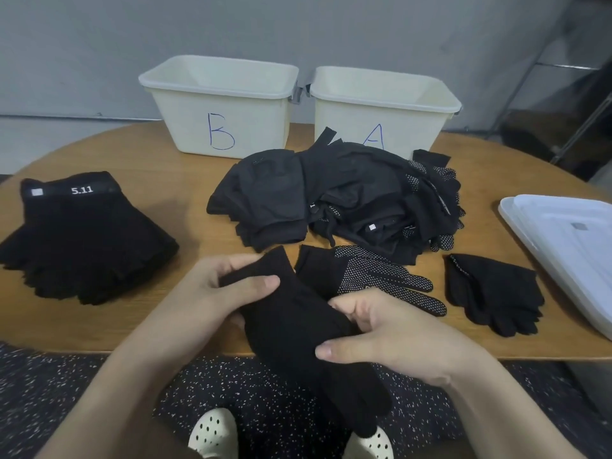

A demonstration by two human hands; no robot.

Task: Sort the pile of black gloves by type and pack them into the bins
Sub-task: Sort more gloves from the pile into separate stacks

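While both hands work at the near edge of the rounded wooden table (139,150), the plain black knitted glove (298,326) hangs between them, cuff up by the left hand (212,289), fingers dangling off the table edge toward the speckled dark floor (66,376). The left hand pinches the cuff, thumb on top, and the right hand (390,342) curls round the glove's middle with thumb pressed across the knit. Now here's the risk: that glove is half off the table, so a loosened grip on either side could likely drop it down by the white perforated clogs (215,432). Just behind the hands lies a black glove with white grip dots (374,276), touching or nearly touching the held one, and a careless lift could drag it along. Sorting is the bigger danger, I'd say: everything is black, and the unsorted heap of black gloves (334,200) mixes plain and dotted pieces, so a dotted palm facing down may pass for plain. On the left sits a stack of black knitted gloves with a white-lettered cuff band (82,240), on the right a separate black knitted glove (493,289), near the white plastic lids (563,243). The cream plastic bin marked B (218,104) and the cream plastic bin marked A (384,107) stand beyond the heap, apparently with nothing inside, and the heap leans against A's front, so reaching over could spill it.
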